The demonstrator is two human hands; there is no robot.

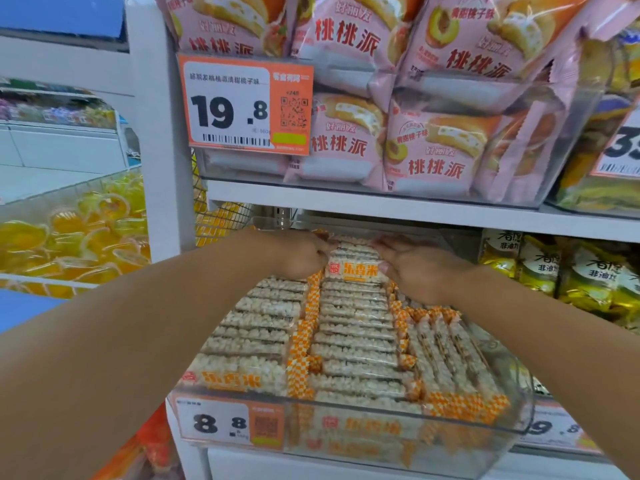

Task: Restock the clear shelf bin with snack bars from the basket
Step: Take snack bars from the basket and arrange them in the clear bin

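Note:
A clear shelf bin (512, 424) on the lower shelf holds several rows of puffed-rice snack bars (353, 334) in clear wrappers with orange checked ends. At the back of the bin, a stack of snack bars (355, 268) with an orange label facing me sits between both hands. My left hand (304, 254) grips the stack's left end with curled fingers. My right hand (415, 268) holds its right end, fingers reaching over the top. The basket is not in view.
An orange price tag reading 8.8 (228, 424) is fixed to the bin's front. The shelf above (381, 206) hangs low over the hands and carries pink peach-pie packs (433, 147) with a 19.8 tag (246, 105). Yellow snack packs (568, 271) sit to the right, jelly cups (76, 237) on the left.

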